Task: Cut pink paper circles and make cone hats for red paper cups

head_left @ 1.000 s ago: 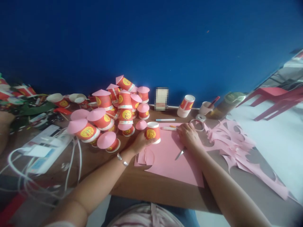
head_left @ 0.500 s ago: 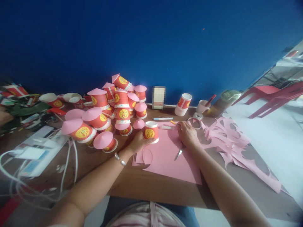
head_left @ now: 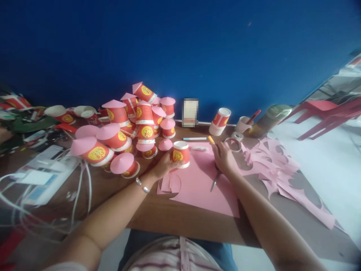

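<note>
My left hand (head_left: 166,164) is closed around the lower left side of a red paper cup (head_left: 184,156) with a yellow round print. The cup stands upside down, its white base up, at the edge of the pink paper sheet (head_left: 203,195). My right hand (head_left: 225,157) grips a small orange stick-like thing (head_left: 211,139), whose lower part is hidden by the fingers. Scissors (head_left: 214,183) lie on the sheet beneath my right wrist, their handles mostly covered. A whitish tube (head_left: 199,149) lies between the hands. Cut pink paper pieces (head_left: 174,183) rest at the sheet's left corner.
Red cups with pink cone tops (head_left: 145,131) are piled at left, near a power strip (head_left: 46,177) with white cables. Behind are a pen (head_left: 194,139), stacked cups (head_left: 220,122) and a jar (head_left: 269,120). A tape roll (head_left: 232,145) and pink scraps (head_left: 278,165) lie right.
My right hand has lifted the orange thing from the sheet; its end now points up. My left hand keeps its hold on the cup. The view has shifted slightly.
</note>
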Motion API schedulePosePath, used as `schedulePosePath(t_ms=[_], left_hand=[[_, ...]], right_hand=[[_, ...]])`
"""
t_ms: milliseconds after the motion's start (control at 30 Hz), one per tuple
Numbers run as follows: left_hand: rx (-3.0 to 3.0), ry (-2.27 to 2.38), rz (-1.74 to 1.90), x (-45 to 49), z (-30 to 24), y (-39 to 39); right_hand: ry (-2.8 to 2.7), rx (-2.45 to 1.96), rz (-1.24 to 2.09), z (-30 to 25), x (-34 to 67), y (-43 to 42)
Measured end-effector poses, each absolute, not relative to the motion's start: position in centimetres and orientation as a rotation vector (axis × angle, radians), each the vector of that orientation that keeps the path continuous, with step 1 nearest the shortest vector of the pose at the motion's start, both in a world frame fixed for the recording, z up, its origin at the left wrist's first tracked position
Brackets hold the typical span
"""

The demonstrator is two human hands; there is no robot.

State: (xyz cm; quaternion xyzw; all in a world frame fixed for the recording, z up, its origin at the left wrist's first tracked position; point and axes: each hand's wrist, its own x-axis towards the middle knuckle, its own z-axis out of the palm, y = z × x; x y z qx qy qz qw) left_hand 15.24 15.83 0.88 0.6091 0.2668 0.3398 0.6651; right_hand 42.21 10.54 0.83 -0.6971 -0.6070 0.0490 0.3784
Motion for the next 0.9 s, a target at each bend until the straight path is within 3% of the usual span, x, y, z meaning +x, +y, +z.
schedulePosePath(t_ms=[367,667,900], left_hand=[[1.524,0.478,0.709,15.3,0.7,15.6],[1.495,0.714,0.747,15.5,-0.6,16.3],[1.547,0.882,0.825,15.5,-0.3,16.4]], right_hand=[[-1.865,-1.493,0.219,-1.0,39.7,10.5],[-2.023,-1.590,0.059,-1.4,37.5,9.3],[-1.971,-1.567,0.196,-0.9,38.5,9.7]])
